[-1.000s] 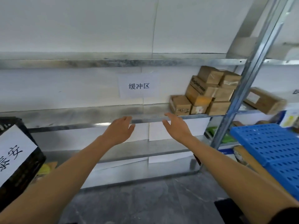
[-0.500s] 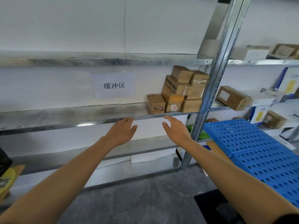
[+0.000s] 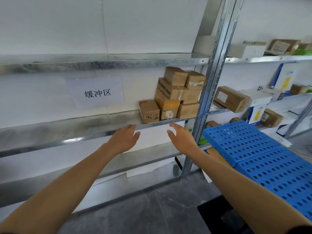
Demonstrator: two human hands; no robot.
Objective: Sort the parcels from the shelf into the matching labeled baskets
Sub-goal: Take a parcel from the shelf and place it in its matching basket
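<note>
Parcels (image 3: 175, 95) stacked on shelf (image 3: 67, 125), labels blurred; left hand (image 3: 124, 141), right hand (image 3: 183, 139) spread.

Both bare forearms stretch forward, converging. The left hand (image 3: 124, 140) is held palm down, fingers straight and together, thumb spread toward the right hand (image 3: 181, 138), whose relaxed fingers are slightly spread. The hands stay apart, holding nothing.
</note>
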